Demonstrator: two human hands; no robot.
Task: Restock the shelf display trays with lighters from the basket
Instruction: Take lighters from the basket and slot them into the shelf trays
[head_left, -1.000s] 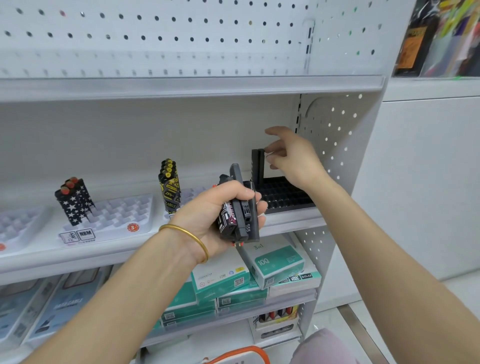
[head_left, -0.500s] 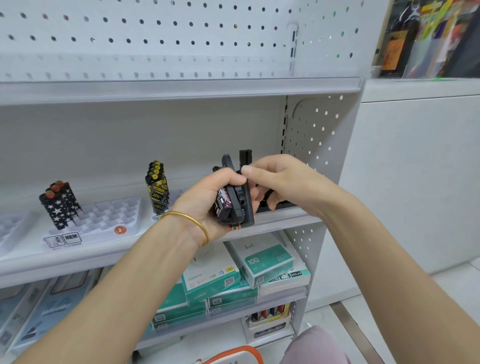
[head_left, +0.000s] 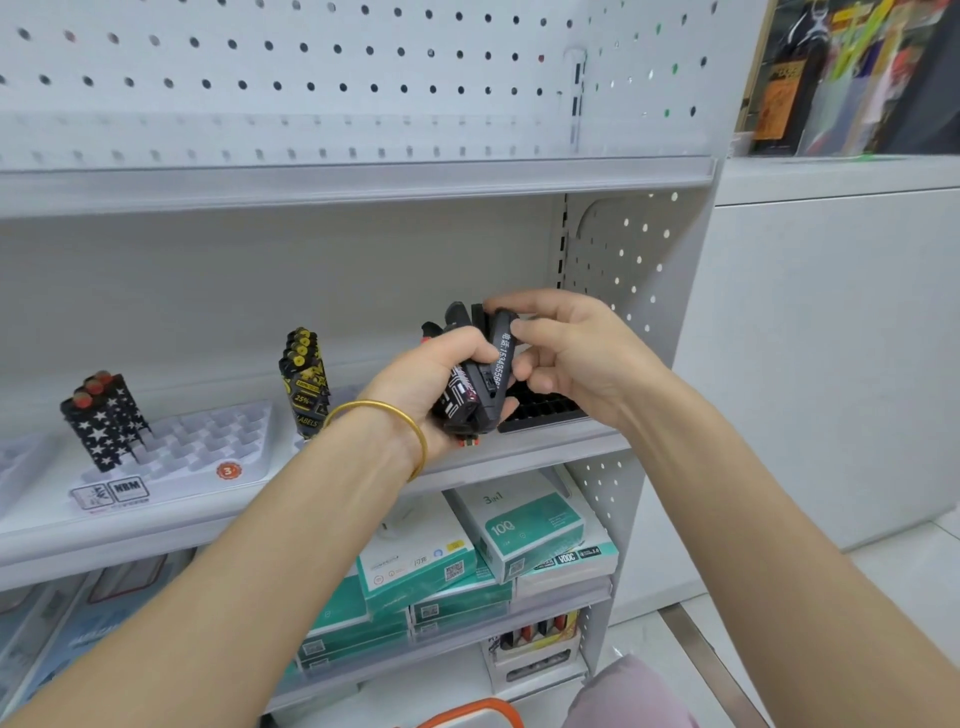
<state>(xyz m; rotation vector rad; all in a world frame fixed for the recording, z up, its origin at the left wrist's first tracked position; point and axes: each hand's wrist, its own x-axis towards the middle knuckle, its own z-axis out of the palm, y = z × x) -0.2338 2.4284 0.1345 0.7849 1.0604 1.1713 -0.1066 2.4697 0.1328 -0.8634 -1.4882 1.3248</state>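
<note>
My left hand (head_left: 415, 384), with a gold bangle at the wrist, grips a bunch of black lighters (head_left: 460, 400) in front of the middle shelf. My right hand (head_left: 571, 353) pinches one black lighter with white print (head_left: 503, 358) at the right side of that bunch, thumb and forefinger at its top. Behind the hands a black display tray (head_left: 545, 410) lies at the shelf's right end, partly hidden. Farther left a white tray (head_left: 208, 441) holds several star-patterned lighters (head_left: 101, 415), and yellow-and-black lighters (head_left: 306, 384) stand in another tray. The basket's orange rim (head_left: 467, 712) shows at the bottom edge.
The upper shelf's edge (head_left: 363, 182) hangs above the hands. A perforated side panel (head_left: 634, 270) closes the shelf on the right. Teal and white boxes (head_left: 524, 530) are stacked on the lower shelf. A white counter (head_left: 831, 338) stands to the right.
My right hand came back from the black tray to the bunch in my left hand and took hold of one lighter. The left hand stayed almost still.
</note>
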